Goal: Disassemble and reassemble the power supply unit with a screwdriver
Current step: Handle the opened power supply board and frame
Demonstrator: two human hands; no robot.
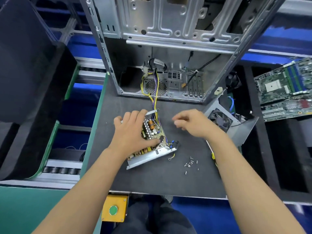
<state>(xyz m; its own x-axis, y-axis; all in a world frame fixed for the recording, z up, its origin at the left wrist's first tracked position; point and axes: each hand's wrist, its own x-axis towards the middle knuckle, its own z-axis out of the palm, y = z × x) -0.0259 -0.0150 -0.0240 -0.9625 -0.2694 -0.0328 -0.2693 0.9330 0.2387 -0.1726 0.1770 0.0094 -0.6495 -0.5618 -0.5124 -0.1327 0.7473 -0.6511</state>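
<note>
**Open PSU on mat, left hand on it, right hand hovering**

Power supply unit sits at mat centre, cover off, circuit board exposed, tilted so its metal side wall runs toward 4 o'clock. Yellow/purple wire bundle leads from its 12 o'clock end up into the computer case, which stands open at 12 o'clock on the grey mat.

Left hand lies over the left half of the board; fingers spread, reaching over the far end of the unit, thumb tip down on the board near a black component. Whether it grips or only rests: cannot tell.

Right hand is at 3 o'clock of the unit, apart from it, above the mat. Fingers loosely curled, tips blurred; nothing visibly held.

Removed PSU cover with fan lies at 2 o'clock, near the right hand. Loose screws are scattered at 5 o'clock of the unit. Screwdriver, yellow handle, mostly hidden under the right forearm, just beside the screws.

Motherboard far out at 3 o'clock. Yellow box with green button at 6 o'clock, below the mat edge.
</note>
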